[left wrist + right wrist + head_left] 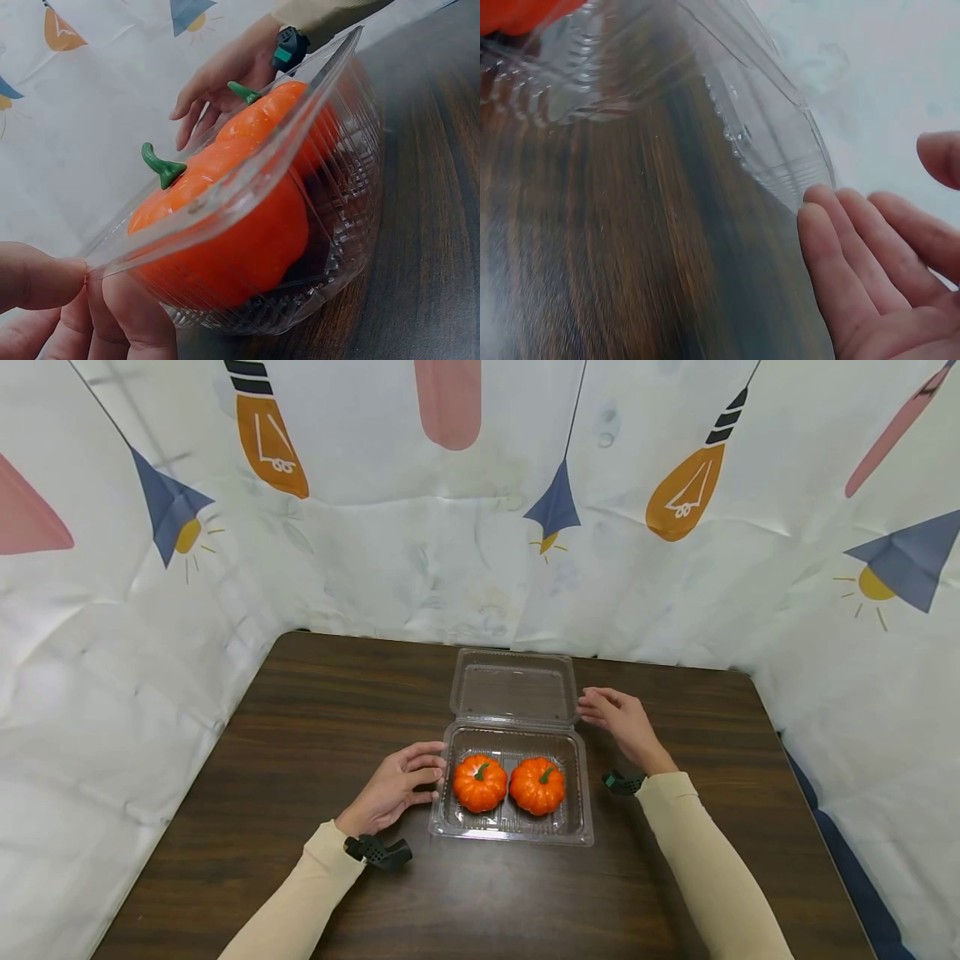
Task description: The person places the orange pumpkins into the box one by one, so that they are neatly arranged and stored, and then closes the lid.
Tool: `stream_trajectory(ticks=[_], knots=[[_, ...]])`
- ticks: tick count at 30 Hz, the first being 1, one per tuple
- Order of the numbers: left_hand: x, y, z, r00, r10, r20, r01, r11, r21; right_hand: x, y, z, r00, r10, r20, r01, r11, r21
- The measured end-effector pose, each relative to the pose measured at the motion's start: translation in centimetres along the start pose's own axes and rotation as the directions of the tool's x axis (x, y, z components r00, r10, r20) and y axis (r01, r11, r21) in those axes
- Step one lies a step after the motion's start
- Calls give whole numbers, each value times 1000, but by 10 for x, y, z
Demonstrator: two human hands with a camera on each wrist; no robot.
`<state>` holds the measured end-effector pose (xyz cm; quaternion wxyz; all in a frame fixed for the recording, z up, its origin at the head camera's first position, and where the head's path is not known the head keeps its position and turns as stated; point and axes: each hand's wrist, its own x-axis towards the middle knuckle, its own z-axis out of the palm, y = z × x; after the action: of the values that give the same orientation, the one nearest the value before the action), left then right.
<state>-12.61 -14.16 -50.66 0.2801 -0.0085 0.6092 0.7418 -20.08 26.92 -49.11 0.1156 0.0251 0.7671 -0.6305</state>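
Observation:
A clear plastic clamshell container (pixel 517 838) sits on the table with its hinged lid (pixel 513 689) folded back toward the wall. Side by side in its base lie two orange toy pumpkins, the left pumpkin (pixel 480 785) and the right pumpkin (pixel 534 790), both with green stems. My left hand (pixel 393 789) is at the base's left side; in the left wrist view its thumb and fingers (pixel 139 315) pinch the rim. On the other side, my right hand (pixel 622 727) reaches the lid's right edge. Its fingers (pixel 832 255) are extended, fingertips right at the lid's rim, thumb apart.
The dark wood-grain table (pixel 300 718) extends around the container. Behind it hangs a white cloth (pixel 360 560) printed with lamps and bulbs, which also encloses both sides. Each wrist wears a black strap, such as the left wrist strap (pixel 378 852).

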Motion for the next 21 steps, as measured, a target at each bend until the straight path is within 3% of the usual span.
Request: stream_trajectory(ticks=[5, 9, 21], knots=[[0, 1, -1, 1000, 0, -1, 0, 1000, 16, 9, 2, 1, 997, 48, -57, -44, 997, 65], [0, 2, -1, 1000, -2, -4, 2, 1000, 17, 15, 4, 2, 994, 97, -58, -91, 991, 100], [0, 5, -1, 1000, -9, -3, 9, 1000, 14, 23, 12, 7, 979, 193, 70, -205, 950, 237]])
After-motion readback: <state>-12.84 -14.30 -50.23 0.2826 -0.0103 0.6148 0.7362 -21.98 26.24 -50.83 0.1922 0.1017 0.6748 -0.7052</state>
